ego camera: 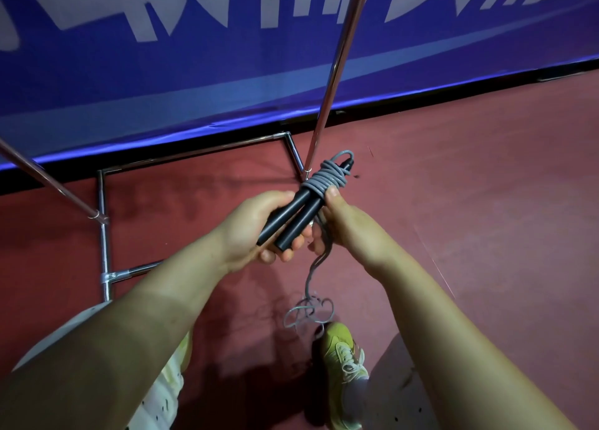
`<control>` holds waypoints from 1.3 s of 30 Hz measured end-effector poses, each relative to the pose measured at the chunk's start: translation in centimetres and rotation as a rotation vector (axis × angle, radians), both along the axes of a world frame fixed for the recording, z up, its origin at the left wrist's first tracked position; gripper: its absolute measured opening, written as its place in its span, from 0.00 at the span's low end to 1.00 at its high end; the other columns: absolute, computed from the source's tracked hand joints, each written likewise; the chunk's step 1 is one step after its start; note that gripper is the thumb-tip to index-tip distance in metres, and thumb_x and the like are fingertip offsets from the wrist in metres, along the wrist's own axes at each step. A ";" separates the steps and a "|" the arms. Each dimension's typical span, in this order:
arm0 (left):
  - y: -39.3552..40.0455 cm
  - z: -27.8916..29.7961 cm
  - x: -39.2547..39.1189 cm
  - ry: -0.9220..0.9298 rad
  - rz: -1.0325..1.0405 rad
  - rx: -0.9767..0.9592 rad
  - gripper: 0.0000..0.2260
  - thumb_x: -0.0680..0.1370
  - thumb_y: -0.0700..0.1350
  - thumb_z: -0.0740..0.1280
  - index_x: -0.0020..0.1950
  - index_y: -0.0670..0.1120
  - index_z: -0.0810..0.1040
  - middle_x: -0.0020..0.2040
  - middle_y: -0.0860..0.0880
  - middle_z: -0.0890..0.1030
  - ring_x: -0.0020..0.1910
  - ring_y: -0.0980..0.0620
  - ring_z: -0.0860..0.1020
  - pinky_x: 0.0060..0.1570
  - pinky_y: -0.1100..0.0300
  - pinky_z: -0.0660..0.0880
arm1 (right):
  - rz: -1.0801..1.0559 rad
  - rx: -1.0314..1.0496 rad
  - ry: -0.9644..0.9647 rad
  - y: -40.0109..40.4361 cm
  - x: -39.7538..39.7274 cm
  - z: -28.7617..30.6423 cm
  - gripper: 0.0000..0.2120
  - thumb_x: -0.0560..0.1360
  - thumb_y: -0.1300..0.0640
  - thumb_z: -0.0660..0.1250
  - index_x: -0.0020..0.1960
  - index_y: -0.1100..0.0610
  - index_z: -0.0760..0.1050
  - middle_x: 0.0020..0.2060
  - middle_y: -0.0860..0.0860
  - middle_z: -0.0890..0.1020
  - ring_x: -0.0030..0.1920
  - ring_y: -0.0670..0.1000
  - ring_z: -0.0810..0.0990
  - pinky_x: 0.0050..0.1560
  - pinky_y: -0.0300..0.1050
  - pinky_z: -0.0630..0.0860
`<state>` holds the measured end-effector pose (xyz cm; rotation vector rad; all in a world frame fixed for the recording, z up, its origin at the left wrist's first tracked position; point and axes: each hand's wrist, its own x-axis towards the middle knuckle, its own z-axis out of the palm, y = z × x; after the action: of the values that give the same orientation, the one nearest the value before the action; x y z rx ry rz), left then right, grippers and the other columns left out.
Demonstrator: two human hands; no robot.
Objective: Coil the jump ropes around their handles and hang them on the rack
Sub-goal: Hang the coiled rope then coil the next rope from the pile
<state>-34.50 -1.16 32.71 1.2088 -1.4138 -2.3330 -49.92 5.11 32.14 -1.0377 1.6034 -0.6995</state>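
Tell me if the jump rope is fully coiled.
Partly coiled: grey rope wraps the black handles, but a loose tail trails on the floor.

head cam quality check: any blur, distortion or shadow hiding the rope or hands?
Head view: hands, handles and rope are sharp; banner lettering at the top is smeared; wide-angle lens bends the rack poles and wall edge; dark body shadow on the floor near the shoe, rope tail readable.
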 end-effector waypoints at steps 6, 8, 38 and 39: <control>0.3 -0.9 -0.4 -0.089 0.078 -0.152 0.22 0.81 0.54 0.53 0.40 0.42 0.78 0.29 0.47 0.77 0.25 0.50 0.72 0.22 0.64 0.56 | -0.173 -0.031 0.179 0.0 0.5 0.8 0.31 0.81 0.41 0.51 0.30 0.61 0.72 0.22 0.53 0.74 0.25 0.50 0.76 0.34 0.42 0.74; 0.1 -0.8 -0.5 -0.124 0.100 -0.170 0.21 0.81 0.53 0.53 0.40 0.42 0.78 0.29 0.47 0.77 0.25 0.50 0.72 0.23 0.64 0.56 | -0.235 -0.042 0.224 0.0 0.7 0.7 0.29 0.80 0.41 0.54 0.28 0.58 0.69 0.23 0.54 0.74 0.23 0.50 0.77 0.30 0.40 0.71; 0.3 -0.5 0.3 0.192 -0.195 0.415 0.40 0.68 0.71 0.46 0.48 0.40 0.80 0.38 0.40 0.81 0.33 0.44 0.80 0.36 0.53 0.77 | -0.259 -0.207 0.066 0.0 0.3 0.3 0.18 0.70 0.40 0.55 0.32 0.54 0.66 0.24 0.48 0.68 0.26 0.47 0.64 0.32 0.45 0.60; 0.5 -0.4 0.1 0.200 -0.185 0.434 0.39 0.68 0.71 0.46 0.46 0.40 0.80 0.34 0.43 0.78 0.30 0.46 0.77 0.35 0.54 0.77 | -0.241 -0.197 0.067 0.0 0.2 0.2 0.19 0.71 0.40 0.54 0.32 0.54 0.66 0.24 0.48 0.69 0.25 0.46 0.64 0.32 0.45 0.60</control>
<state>-34.38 -0.65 32.35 0.9229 -1.0240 -2.9009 -49.70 5.10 32.33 -1.0263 1.7628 -1.0108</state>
